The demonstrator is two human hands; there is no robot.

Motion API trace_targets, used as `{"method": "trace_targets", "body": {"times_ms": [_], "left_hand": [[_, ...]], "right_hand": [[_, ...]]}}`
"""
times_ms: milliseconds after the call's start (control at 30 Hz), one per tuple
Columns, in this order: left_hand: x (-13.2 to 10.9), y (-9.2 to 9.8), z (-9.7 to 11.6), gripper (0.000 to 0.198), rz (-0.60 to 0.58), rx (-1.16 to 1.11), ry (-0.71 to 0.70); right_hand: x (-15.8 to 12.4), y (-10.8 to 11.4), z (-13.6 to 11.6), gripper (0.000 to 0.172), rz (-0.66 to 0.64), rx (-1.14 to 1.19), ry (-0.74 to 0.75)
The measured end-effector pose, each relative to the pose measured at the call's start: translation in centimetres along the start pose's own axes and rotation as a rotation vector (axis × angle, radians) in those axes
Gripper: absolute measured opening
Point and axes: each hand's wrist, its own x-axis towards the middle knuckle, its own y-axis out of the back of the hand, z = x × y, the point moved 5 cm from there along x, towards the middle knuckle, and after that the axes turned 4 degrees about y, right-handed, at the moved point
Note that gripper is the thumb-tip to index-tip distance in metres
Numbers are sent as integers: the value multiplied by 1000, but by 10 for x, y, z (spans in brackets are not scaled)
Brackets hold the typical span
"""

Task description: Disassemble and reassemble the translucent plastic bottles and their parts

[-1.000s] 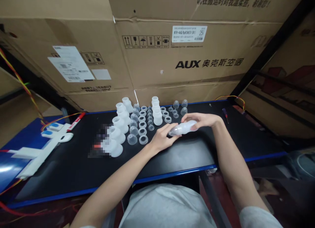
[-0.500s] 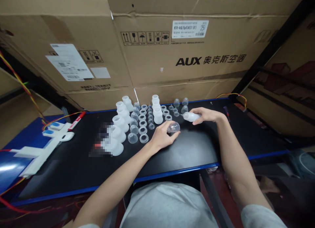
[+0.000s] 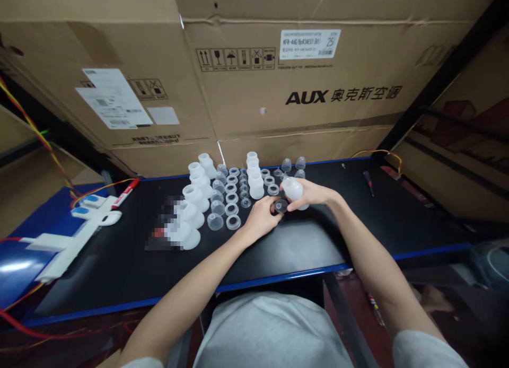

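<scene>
My right hand point(image 3: 314, 194) is closed round a small white plastic bottle point(image 3: 293, 190), held just above the black mat point(image 3: 119, 262). My left hand point(image 3: 260, 218) pinches a clear plastic cap point(image 3: 280, 206) right below the bottle's end; the two parts touch or nearly touch. To the left of both hands lie rows of white bottles point(image 3: 194, 195), clear rings point(image 3: 231, 209) and clear caps point(image 3: 214, 221).
Large cardboard boxes point(image 3: 302, 87) stand behind the mat. A red marker point(image 3: 124, 193) and a white and blue tool point(image 3: 85, 213) lie at the left. A small screwdriver point(image 3: 368, 182) lies at the back right. A blurred patch covers something by the left bottles.
The cap and the bottle were one piece, then my hands drew them apart. Now my right hand has moved the bottle left, back against the cap in my left hand.
</scene>
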Motion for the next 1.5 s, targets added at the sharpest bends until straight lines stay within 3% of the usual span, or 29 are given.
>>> {"method": "trace_targets", "body": {"times_ms": [67, 267, 433, 667, 800, 967, 1100, 1333, 1500], "left_hand": [[1, 0, 0, 34, -8, 7, 9], [-2, 7, 8, 42, -36, 40, 122], [-6, 11, 13, 38, -43, 102, 150], [-6, 9, 6, 58, -43, 150, 195], [-6, 13, 9, 42, -23, 169, 175], [-6, 19, 17, 46, -34, 215, 161], [-6, 20, 21, 24, -52, 245, 144], [-5, 19, 17, 27, -69, 403, 192], [-5, 21, 10, 28, -43, 405, 232]], "right_hand": [[4, -6, -1, 68, 2, -48, 23], [6, -10, 7, 45, -38, -87, 3], [7, -9, 14, 47, -48, -71, -20], [5, 11, 12, 56, 143, -7, -22], [5, 14, 12, 60, 165, 18, -20], [8, 2, 12, 54, 68, 2, -10], [9, -2, 14, 54, 63, -23, -28], [12, -5, 17, 54, 48, -34, -20], [11, 6, 17, 53, 150, -152, 47]]}}
